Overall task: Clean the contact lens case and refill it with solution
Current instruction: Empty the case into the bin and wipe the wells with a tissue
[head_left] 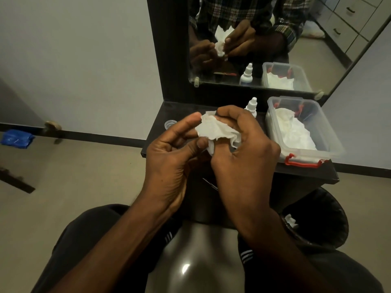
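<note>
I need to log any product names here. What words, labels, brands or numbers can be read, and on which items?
None can be read.
Dropper bottle: a label band shows in its mirror reflection, too blurred to read.
Plastic box: no print visible.
Trousers: white stripes only, no lettering.
Tissue held by both hands: blank.

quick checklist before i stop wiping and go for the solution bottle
1. Tissue in hand: ok. The left hand and right hand both hold the crumpled tissue.
2. Case wiped dry: cannot tell. The case itself is hidden inside the tissue and fingers.
3. Solution bottle within reach: ok. The bottle stands upright on the shelf, just behind the right hand.
4. Bottle open: not ok. Its cap looks on.
5. Loose cap accounted for: ok. A small clear cap lies on the shelf left of the hands.
6. Place for the used tissue: ok. The bin sits below right, with tissue already in it.
</note>
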